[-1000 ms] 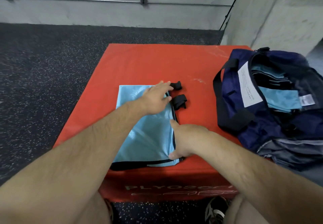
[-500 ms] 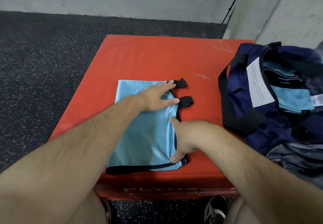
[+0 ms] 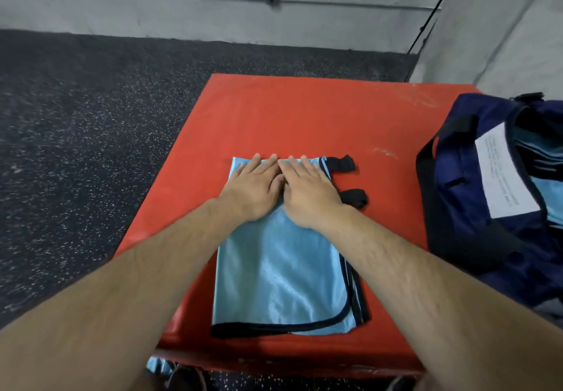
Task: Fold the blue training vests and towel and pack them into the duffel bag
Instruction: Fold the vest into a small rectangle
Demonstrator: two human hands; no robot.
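Note:
A light blue training vest [image 3: 283,278] with black trim lies folded lengthwise on the red plyo box [image 3: 304,116]. Two black straps [image 3: 350,180] stick out at its far right corner. My left hand [image 3: 253,189] and my right hand [image 3: 307,192] lie flat side by side on the vest's far end, fingers straight and pressing the cloth. The navy duffel bag [image 3: 466,159] stands open on the right of the box, with folded blue cloth [image 3: 545,189] showing inside it.
Dark speckled rubber floor [image 3: 91,146] surrounds the box on the left and behind. A grey concrete wall [image 3: 213,18] with a conduit runs along the back. More blue cloth [image 3: 158,366] shows below the box's near edge, beside my shoes.
My right hand has left the vest's near right edge and moved up beside my left hand at the far end. My left hand slid left. Both now lie flat on the cloth.

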